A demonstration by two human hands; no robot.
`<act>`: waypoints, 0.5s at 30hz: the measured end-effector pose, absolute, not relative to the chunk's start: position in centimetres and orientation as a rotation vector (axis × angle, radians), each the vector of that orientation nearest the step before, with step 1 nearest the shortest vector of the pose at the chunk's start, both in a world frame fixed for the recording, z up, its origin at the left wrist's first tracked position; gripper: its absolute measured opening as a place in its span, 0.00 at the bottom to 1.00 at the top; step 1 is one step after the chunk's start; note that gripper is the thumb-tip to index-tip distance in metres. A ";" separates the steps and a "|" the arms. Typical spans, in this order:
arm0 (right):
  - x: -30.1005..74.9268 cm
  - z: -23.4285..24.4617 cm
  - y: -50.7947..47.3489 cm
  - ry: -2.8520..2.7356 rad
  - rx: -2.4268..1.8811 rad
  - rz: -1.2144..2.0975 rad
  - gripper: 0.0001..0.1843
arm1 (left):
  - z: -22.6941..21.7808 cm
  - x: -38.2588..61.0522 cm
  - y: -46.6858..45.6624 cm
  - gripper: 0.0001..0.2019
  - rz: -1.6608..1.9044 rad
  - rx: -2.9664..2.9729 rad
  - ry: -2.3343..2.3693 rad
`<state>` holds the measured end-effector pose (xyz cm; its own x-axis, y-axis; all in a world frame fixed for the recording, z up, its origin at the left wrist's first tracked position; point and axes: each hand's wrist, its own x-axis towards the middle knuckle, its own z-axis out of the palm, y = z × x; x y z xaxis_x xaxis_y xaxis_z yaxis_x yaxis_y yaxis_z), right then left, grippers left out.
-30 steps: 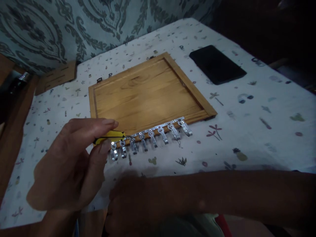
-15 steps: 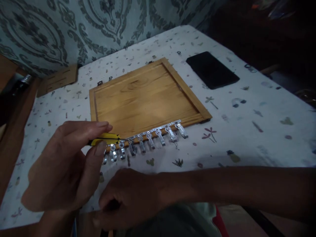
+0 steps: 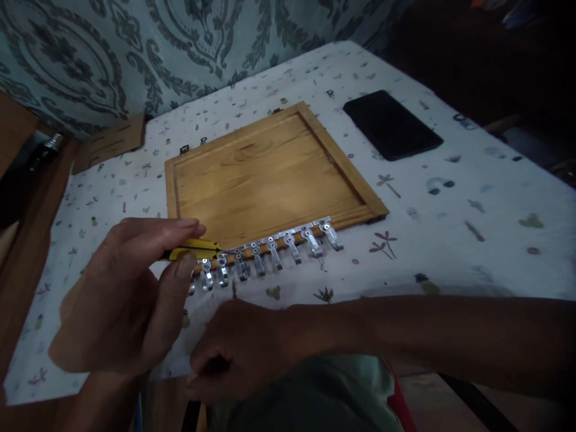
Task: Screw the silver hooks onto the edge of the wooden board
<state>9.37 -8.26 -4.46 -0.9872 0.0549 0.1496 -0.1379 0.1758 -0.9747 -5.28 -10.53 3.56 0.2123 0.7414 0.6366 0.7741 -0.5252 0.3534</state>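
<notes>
Between the thumb and fingers of my left hand (image 3: 121, 294) is a yellow and black screwdriver (image 3: 195, 249). Its thin shaft points right, with the tip at or just above a screw spot on the metal hook rail (image 3: 288, 239). This rail, with several silver hooks, lies along the near edge of a framed wooden board (image 3: 256, 174). The hooks stick out past that edge toward me. My right hand (image 3: 245, 348) is curled closed below the rail, apart from it, by the near table edge. What its fingers hold, if anything, is hidden.
A black tablet or large phone (image 3: 392, 125) lies right of the board on the patterned tablecloth (image 3: 432, 240). At the back left is a piece of cardboard (image 3: 112, 141). A patterned curtain (image 3: 198, 42) hangs behind the table.
The view has shifted slightly. The screwdriver stays in my left hand at much the same spot on the rail. My right hand remains curled in nearly the same place.
</notes>
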 end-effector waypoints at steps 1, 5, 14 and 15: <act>9.4 -4.5 -8.3 -2.287 0.077 1.917 0.22 | 3.6 -5.3 -10.5 0.28 -1.234 -2.402 -1.492; 9.4 -4.5 -8.3 -2.281 0.077 1.921 0.22 | 3.8 -5.2 -10.1 0.27 -1.131 -2.420 -1.404; 9.6 -4.7 -8.3 -2.289 0.119 1.895 0.19 | 3.7 -4.9 -9.9 0.27 -1.159 -2.429 -1.419; 9.6 -4.8 -8.3 -2.295 0.121 1.889 0.18 | 3.8 -4.8 -9.9 0.28 -1.199 -2.431 -1.444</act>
